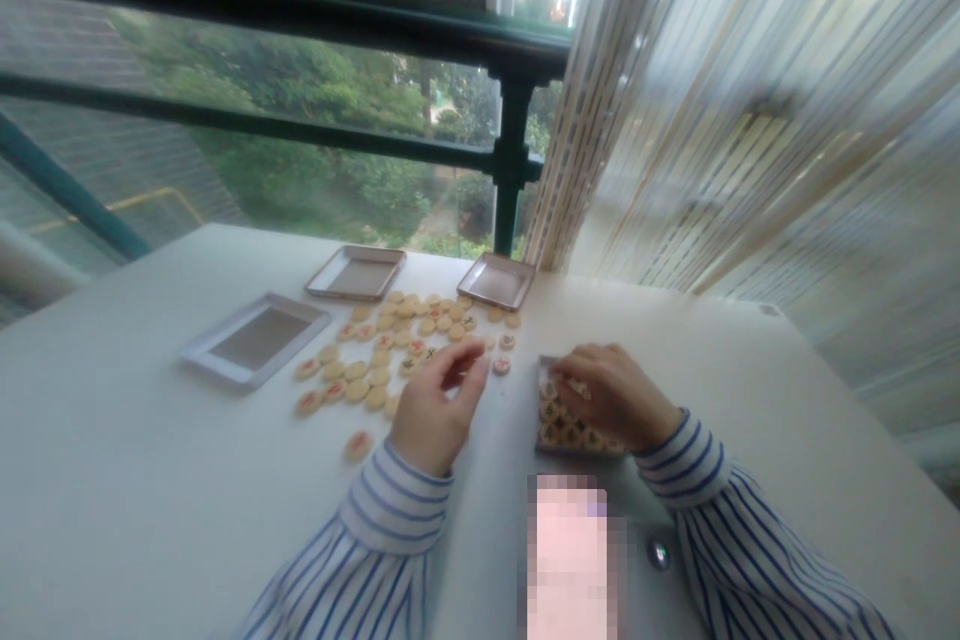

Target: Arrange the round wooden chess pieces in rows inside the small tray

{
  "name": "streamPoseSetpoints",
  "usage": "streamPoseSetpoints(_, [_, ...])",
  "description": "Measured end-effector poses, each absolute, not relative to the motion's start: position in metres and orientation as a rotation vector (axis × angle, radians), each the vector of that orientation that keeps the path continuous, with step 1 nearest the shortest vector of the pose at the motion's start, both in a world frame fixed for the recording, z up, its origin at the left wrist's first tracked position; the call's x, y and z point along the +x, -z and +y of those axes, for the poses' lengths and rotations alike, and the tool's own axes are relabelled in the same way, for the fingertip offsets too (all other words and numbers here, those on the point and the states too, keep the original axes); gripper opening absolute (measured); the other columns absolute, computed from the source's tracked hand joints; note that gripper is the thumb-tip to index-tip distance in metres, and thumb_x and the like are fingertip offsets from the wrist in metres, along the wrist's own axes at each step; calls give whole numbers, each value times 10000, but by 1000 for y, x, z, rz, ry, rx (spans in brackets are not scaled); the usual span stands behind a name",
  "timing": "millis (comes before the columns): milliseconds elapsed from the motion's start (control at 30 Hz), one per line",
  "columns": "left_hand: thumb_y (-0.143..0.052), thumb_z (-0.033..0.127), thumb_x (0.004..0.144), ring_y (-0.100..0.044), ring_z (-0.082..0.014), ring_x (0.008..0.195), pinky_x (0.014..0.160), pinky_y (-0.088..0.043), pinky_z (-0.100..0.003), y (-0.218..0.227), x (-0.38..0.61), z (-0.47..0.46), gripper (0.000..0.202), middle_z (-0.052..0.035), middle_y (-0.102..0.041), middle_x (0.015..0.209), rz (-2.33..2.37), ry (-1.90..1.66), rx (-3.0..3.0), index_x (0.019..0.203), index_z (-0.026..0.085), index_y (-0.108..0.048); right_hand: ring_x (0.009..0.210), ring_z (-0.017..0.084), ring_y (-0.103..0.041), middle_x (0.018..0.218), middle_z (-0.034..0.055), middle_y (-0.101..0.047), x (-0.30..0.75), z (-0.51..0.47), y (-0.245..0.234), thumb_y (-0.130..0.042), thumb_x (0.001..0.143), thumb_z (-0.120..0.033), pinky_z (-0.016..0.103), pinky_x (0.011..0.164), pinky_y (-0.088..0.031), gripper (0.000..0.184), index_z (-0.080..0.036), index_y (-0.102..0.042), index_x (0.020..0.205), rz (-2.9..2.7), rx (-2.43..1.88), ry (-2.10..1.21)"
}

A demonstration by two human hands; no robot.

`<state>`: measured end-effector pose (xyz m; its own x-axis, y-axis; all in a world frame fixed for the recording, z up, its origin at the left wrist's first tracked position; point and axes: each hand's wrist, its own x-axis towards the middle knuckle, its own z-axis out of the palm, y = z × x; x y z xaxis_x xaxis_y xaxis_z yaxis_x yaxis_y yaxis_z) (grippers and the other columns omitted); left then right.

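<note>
Several round wooden chess discs with red and dark marks lie scattered on the white table. My left hand hovers at their near right edge, fingers curled in a pinch on something I cannot make out. My right hand rests over a small tray packed with discs, fingertips pressed down on the top row. Both sleeves are white with blue stripes.
Three shallow trays sit beyond the discs: a white one at left, a grey one behind, a brownish one near the window post. A curtain hangs at right. A pixelated patch covers the bottom centre.
</note>
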<state>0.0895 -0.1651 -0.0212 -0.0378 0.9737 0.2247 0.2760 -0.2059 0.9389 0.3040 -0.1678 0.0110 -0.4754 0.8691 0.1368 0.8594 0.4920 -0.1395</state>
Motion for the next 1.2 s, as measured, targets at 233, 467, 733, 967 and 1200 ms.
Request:
streamPoseSetpoints(233, [-554,394,759,-622,-176,779,728,-524,-332,10,21,-193,312,-48,-660,906,1643,-1056,2093,993,194,-606,813,157,-538,872,44,-628,293,-179,-22,-439,849,-273,293,738,-310,204,-208,-585,977,-2620,-1442,-95])
streamPoseSetpoints(467, [-537,325,774,-599,-225,914,812,-500,-374,39,6,-219,275,-101,-638,990,1643,-849,2533,979,159,-617,842,195,-567,882,65,-639,257,-184,-25,-470,819,-337,293,725,-369,277,-197,-577,1033,-2827,-1352,-175])
streamPoseSetpoints(733, [-611,298,723,-577,-234,860,745,-491,-385,52,25,-220,309,-90,-606,979,1722,-708,2576,1007,178,-598,869,227,-592,950,106,-639,216,-180,-9,-454,821,-384,294,685,-411,353,-179,-528,1099,-2946,-1419,-166])
streamPoseSetpoints(967, [-506,255,802,-574,-188,773,694,-470,-344,50,32,-215,215,-54,-612,860,1723,-668,2567,984,215,-612,767,193,-613,849,80,-653,204,-174,8,-335,878,-384,262,625,-403,328,-176,-585,917,-2912,-1397,-117])
streamPoseSetpoints(1200, [-474,265,824,-561,-178,741,656,-462,-312,49,26,-210,183,-63,-608,828,1726,-650,2582,860,207,-644,756,168,-610,835,82,-656,198,-169,8,-343,879,-332,239,606,-390,306,-178,-608,877,-2934,-1409,-146])
